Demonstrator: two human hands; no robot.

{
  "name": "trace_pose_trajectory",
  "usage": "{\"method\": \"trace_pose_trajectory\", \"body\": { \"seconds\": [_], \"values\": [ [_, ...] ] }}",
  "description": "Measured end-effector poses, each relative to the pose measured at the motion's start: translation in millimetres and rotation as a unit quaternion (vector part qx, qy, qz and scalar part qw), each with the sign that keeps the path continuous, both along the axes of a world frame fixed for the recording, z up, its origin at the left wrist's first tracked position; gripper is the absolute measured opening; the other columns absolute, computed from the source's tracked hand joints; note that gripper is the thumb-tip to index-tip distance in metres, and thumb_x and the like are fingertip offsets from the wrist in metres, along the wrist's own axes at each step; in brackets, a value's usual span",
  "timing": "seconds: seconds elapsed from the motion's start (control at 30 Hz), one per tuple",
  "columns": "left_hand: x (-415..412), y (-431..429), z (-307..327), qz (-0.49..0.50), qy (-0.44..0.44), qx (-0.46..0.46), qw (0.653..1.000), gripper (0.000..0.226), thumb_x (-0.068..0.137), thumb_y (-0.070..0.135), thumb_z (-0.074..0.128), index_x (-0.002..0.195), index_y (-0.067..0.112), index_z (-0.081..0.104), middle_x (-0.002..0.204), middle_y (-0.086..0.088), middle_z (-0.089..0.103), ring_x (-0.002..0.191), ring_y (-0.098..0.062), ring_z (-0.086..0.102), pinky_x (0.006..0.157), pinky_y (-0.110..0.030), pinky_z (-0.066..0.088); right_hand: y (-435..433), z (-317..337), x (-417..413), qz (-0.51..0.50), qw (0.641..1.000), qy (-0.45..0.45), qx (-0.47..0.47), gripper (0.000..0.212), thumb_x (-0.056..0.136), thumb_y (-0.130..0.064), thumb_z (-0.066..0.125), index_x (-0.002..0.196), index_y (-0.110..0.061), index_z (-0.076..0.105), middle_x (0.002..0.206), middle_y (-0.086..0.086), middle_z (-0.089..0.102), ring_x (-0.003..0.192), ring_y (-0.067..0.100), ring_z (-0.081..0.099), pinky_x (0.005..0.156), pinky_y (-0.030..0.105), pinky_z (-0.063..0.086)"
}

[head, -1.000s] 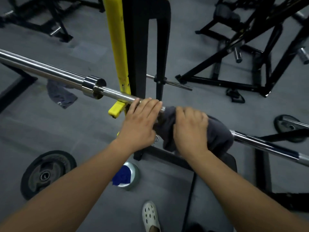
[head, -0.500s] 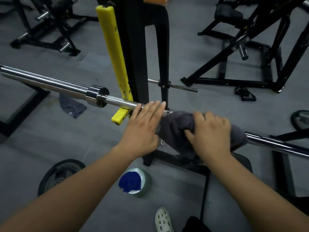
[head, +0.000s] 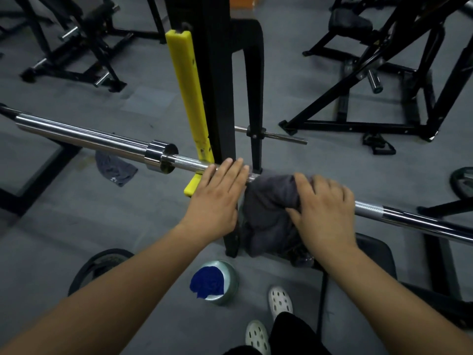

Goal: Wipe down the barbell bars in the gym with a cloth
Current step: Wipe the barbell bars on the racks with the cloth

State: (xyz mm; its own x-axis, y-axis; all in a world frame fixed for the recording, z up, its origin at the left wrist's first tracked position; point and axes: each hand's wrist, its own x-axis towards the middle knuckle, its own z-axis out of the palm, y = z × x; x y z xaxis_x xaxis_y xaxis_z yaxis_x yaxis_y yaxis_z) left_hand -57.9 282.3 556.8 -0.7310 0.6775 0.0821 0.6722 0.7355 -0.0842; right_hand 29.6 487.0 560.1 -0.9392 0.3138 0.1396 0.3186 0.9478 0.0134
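Note:
A chrome barbell bar (head: pixel 84 136) runs from the upper left to the lower right, resting on a black rack upright (head: pixel 220 80) with a yellow guard (head: pixel 186 90). A dark grey cloth (head: pixel 268 201) is draped over the bar just right of the upright and hangs below it. My right hand (head: pixel 325 211) presses on the cloth, fingers curled into its folds. My left hand (head: pixel 217 198) lies flat on the bar beside the cloth, fingers straight and together, holding nothing.
A metal bowl with a blue rag (head: pixel 215 281) sits on the floor by my white shoes (head: pixel 279 302). Another grey rag (head: pixel 115 169) lies under the bar. Weight plates (head: pixel 99 267) and black machine frames (head: pixel 384 80) stand around.
My right hand has slid the cloth to the right along the bar, then bunched it. My left hand flattened its fingers on the bar. The view tilted upward.

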Motion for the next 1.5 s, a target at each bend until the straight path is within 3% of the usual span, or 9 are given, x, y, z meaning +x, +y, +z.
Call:
{"method": "trace_pose_trajectory", "body": {
  "seconds": [0.13, 0.33, 0.57, 0.67, 0.8, 0.97, 1.2, 1.4, 1.5],
  "values": [
    [3.8, -10.5, 1.2, 0.019, -0.023, 0.007, 1.0, 0.085, 0.077, 0.022, 0.049, 0.157, 0.008, 0.022, 0.165, -0.012, 0.022, 0.153, -0.028, 0.017, 0.124, -0.049, 0.017, -66.1, 1.1, -36.8, 0.039, 0.999, -0.003, -0.011, 0.054, 0.088, -0.024, 0.055, 0.139, -0.014, 0.045, 0.128, 0.017, 0.057, 0.12, 0.041, 0.049, 0.107, 0.059, 0.029],
    [2.5, -28.6, -1.2, 0.033, -0.034, 0.024, 0.999, 0.09, 0.08, 0.021, 0.06, 0.158, 0.009, 0.016, 0.167, -0.011, 0.015, 0.154, -0.025, 0.009, 0.125, -0.043, 0.009, -53.4, 3.3, -43.2, 0.16, 0.987, -0.009, -0.032, 0.065, 0.084, -0.013, 0.061, 0.147, -0.014, 0.041, 0.14, 0.012, 0.053, 0.127, 0.034, 0.05, 0.108, 0.046, 0.035],
    [-26.4, -61.1, 0.4, -0.013, -0.003, 0.045, 0.999, 0.078, 0.079, 0.023, 0.05, 0.153, 0.007, 0.034, 0.161, -0.012, 0.031, 0.151, -0.027, 0.024, 0.122, -0.049, 0.023, -111.6, -5.8, -56.1, 0.065, 0.992, 0.076, -0.074, 0.055, 0.087, -0.014, 0.035, 0.139, -0.013, 0.052, 0.143, 0.012, 0.055, 0.137, 0.036, 0.044, 0.115, 0.051, 0.029],
    [-39.9, -69.4, 1.9, -0.06, -0.024, 0.074, 0.995, 0.074, 0.078, 0.025, 0.04, 0.15, 0.005, 0.04, 0.157, -0.013, 0.04, 0.146, -0.027, 0.035, 0.12, -0.048, 0.028, -143.1, -6.5, -79.9, 0.071, 0.988, 0.093, -0.104, 0.045, 0.093, -0.02, 0.044, 0.137, -0.014, 0.054, 0.14, 0.008, 0.058, 0.137, 0.03, 0.047, 0.117, 0.047, 0.033],
    [-51.7, -83.7, -0.7, -0.141, -0.027, 0.058, 0.988, 0.08, 0.076, 0.029, 0.061, 0.15, 0.007, 0.039, 0.157, -0.013, 0.039, 0.145, -0.028, 0.037, 0.119, -0.043, 0.024, -119.9, -9.7, -59.3, 0.026, 0.994, 0.093, -0.059, 0.053, 0.083, -0.014, 0.07, 0.134, -0.017, 0.057, 0.137, 0.004, 0.061, 0.134, 0.025, 0.051, 0.113, 0.046, 0.034],
    [-55.5, -94.1, -5.3, -0.16, -0.025, 0.031, 0.986, 0.081, 0.082, 0.042, 0.052, 0.153, 0.01, 0.035, 0.161, -0.009, 0.033, 0.149, -0.026, 0.027, 0.123, -0.044, 0.018, -118.4, -8.2, -42.1, -0.155, 0.978, 0.118, -0.069, 0.047, 0.08, -0.01, 0.071, 0.126, -0.017, 0.066, 0.133, 0.018, 0.054, 0.124, 0.04, 0.047, 0.103, 0.056, 0.042],
    [-62.9, -104.9, -12.8, -0.136, -0.035, 0.032, 0.99, 0.087, 0.082, 0.052, 0.054, 0.154, 0.007, 0.032, 0.16, -0.013, 0.033, 0.15, -0.027, 0.026, 0.121, -0.05, 0.026, -157.5, -1.0, -80.0, 0.011, 0.981, 0.167, -0.096, 0.043, 0.079, -0.009, 0.069, 0.122, -0.01, 0.067, 0.118, 0.009, 0.068, 0.109, 0.028, 0.062, 0.097, 0.04, 0.05],
    [-62.5, -113.3, -11.8, -0.116, -0.039, 0.027, 0.992, 0.083, 0.083, 0.05, 0.046, 0.155, 0.014, 0.028, 0.164, -0.01, 0.024, 0.152, -0.029, 0.021, 0.122, -0.05, 0.022, -124.9, -8.4, -42.6, -0.142, 0.972, 0.17, -0.077, 0.046, 0.078, -0.001, 0.066, 0.123, -0.007, 0.066, 0.127, 0.013, 0.064, 0.117, 0.032, 0.056, 0.108, 0.05, 0.043],
    [-62.4, -114.8, -15.1, -0.112, -0.045, 0.043, 0.992, 0.089, 0.078, 0.042, 0.063, 0.155, 0.014, 0.027, 0.163, -0.009, 0.027, 0.151, -0.028, 0.023, 0.121, -0.048, 0.022, -164.0, -8.4, -71.3, -0.066, 0.983, 0.154, -0.07, 0.046, 0.08, -0.014, 0.052, 0.124, -0.012, 0.065, 0.128, 0.011, 0.063, 0.12, 0.03, 0.056, 0.111, 0.049, 0.039]
  ]
}}
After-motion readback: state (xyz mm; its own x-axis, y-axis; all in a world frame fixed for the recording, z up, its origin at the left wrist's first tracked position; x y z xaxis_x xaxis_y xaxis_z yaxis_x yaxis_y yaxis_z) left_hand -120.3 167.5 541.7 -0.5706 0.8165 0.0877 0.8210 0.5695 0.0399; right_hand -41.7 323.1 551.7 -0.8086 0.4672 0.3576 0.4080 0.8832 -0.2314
